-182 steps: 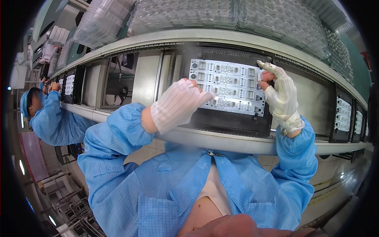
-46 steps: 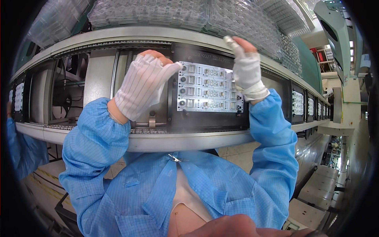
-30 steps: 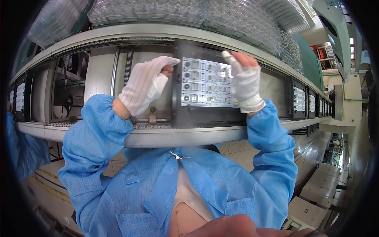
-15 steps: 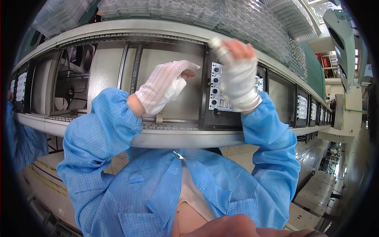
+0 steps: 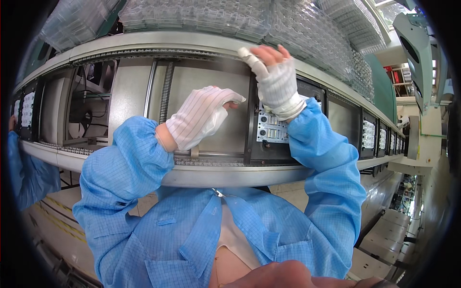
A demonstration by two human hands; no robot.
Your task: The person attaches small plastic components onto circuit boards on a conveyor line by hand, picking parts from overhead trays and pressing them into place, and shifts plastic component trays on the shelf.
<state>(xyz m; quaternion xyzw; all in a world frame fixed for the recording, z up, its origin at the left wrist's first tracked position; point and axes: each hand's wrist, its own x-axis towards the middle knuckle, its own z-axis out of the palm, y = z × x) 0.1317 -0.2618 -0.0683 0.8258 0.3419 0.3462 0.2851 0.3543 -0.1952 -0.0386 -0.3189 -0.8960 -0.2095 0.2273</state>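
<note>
My left hand (image 5: 199, 117), in a white striped glove with bare fingertips, hovers over the bare metal section of the conveyor. Its fingers bend loosely to the right with the thumb under them, and nothing shows in them. Farther right and higher, my right hand (image 5: 276, 79) is raised above a black carrier plate (image 5: 269, 154). It wears the same kind of glove, with a white covering on one outstretched finger; the others are slightly bent. No object is visible in it. Partly hidden below it lies a white circuit board (image 5: 272, 133) with dark round parts.
Stacked clear plastic trays (image 5: 197, 17) line the conveyor's far rail (image 5: 187, 42). More boards in black carriers (image 5: 369, 132) sit along the line to the right. At the far left, another person's blue sleeve (image 5: 21, 163) reaches toward a carrier. A threaded rod (image 5: 167, 91) crosses the conveyor.
My right hand has moved left and slightly up, uncovering the board's lower part. My left hand's fingers have dipped a little. The view has shifted slightly.
</note>
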